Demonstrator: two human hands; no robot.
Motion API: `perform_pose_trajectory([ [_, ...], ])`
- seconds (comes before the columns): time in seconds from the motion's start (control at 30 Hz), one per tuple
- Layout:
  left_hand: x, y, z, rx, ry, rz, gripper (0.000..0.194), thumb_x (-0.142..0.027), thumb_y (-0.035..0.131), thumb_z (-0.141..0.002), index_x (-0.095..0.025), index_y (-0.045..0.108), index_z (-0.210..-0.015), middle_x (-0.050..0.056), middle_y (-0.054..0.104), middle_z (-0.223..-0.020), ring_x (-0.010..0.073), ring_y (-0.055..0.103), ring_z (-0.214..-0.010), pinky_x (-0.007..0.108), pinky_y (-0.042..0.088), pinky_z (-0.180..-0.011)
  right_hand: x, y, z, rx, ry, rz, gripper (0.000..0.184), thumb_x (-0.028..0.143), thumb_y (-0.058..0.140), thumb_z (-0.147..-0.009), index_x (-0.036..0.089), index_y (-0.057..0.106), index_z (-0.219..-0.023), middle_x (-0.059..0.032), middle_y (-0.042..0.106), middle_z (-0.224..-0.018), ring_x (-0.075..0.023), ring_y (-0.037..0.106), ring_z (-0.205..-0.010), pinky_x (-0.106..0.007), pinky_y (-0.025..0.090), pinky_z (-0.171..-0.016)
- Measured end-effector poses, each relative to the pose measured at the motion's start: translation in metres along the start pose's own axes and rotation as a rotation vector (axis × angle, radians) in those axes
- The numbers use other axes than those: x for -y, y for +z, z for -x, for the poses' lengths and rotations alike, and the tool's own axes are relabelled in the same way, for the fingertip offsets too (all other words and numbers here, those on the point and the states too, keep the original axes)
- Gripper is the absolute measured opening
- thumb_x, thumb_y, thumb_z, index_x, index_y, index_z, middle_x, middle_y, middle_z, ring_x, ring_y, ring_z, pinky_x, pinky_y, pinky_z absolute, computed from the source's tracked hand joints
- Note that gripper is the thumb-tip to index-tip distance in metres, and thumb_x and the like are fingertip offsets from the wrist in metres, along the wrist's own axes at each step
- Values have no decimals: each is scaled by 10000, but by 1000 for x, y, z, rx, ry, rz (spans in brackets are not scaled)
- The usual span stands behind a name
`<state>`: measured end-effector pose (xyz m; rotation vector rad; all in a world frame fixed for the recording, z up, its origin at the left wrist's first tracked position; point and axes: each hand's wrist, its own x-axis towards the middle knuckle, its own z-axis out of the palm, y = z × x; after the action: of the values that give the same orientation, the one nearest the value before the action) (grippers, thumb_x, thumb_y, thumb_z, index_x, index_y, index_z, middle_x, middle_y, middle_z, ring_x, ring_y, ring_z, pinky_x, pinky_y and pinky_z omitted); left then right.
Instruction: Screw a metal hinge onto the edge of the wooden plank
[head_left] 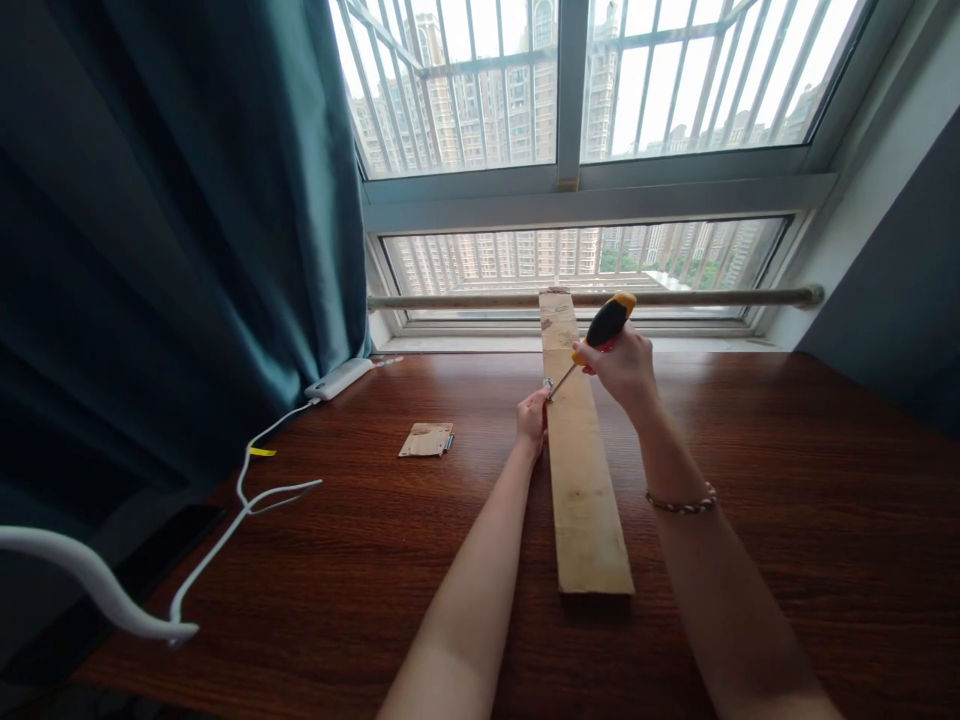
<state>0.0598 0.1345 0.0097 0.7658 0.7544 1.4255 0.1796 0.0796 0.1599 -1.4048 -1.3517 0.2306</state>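
A long pale wooden board (589, 500) stretches away from me over the dark table, its far end reaching up in front of the window rail. My right hand (622, 365) is wrapped round the yellow-and-black handle of a screwdriver (609, 320), which slants down to the left. Its tip meets the board's left edge beside a small shiny metal piece (548, 384). There my left hand (532, 415) has its fingers closed at the metal piece, against the board's edge. The metal piece is too small to make out its exact kind, and the fingers partly hide it.
A torn piece of cardboard (427, 440) with small metal items at its edge lies left of the board. A white power strip (339, 380) and white cable (244, 505) are further left, by a blue curtain (300, 200). A rail (697, 298) crosses before the window.
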Motion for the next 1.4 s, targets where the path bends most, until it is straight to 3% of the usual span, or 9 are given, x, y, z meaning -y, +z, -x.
perform_pose_trajectory([
  [0.4, -2, 3, 3, 7, -9, 24, 289, -381, 712, -632, -125, 704, -765, 53, 661, -660, 187, 617, -630, 291, 476, -598, -5, -3, -1, 22, -95, 17, 291, 351, 721, -636, 167, 540, -772, -50, 656, -721, -206, 661, -575, -301, 557, -512],
  [0.67, 1, 1, 1, -27, 19, -12, 274, -380, 697, -627, -121, 692, -718, 44, 646, -630, 172, 600, -590, 280, 463, -562, 7, -3, 6, 175, 136, -302, 294, 231, 776, -566, 154, 565, -755, -28, 654, -718, -184, 657, -504, -282, 575, -445],
  [0.8, 1, 1, -2, -50, 28, -42, 254, -366, 696, -610, -122, 680, -679, 33, 632, -606, 156, 576, -565, 267, 442, -547, 13, -7, 8, 179, 251, -437, 321, 150, 811, -499, 151, 559, -698, -18, 652, -678, -177, 658, -531, -305, 605, -514],
  [0.97, -4, 3, 2, -48, 28, -63, 232, -361, 677, -628, -131, 655, -609, 13, 589, -544, 127, 521, -504, 255, 413, -518, 22, -18, 13, 328, 293, -564, 291, 122, 812, -504, 142, 563, -653, -35, 667, -667, -184, 677, -605, -343, 617, -641],
  [1.13, -4, 4, 3, -46, 33, -57, 228, -356, 683, -628, -131, 656, -610, 23, 611, -576, 140, 539, -544, 257, 415, -535, 21, -15, 13, 209, 126, -197, 209, 246, 773, -570, 144, 626, -679, -44, 674, -649, -212, 673, -575, -318, 574, -525],
  [1.27, -2, 3, 0, -41, 21, -49, 236, -369, 689, -628, -135, 661, -626, 21, 615, -588, 152, 555, -572, 259, 418, -546, 21, -10, 13, 60, -35, 135, 216, 365, 711, -635, 162, 638, -624, -47, 670, -617, -247, 681, -633, -343, 553, -602],
  [1.4, -3, 3, 0, -44, 31, -47, 226, -360, 689, -627, -137, 652, -612, 21, 616, -594, 150, 550, -572, 260, 417, -545, 19, -7, 11, 4, 0, 119, 238, 385, 703, -636, 158, 631, -648, -48, 683, -668, -211, 662, -557, -319, 547, -564],
])
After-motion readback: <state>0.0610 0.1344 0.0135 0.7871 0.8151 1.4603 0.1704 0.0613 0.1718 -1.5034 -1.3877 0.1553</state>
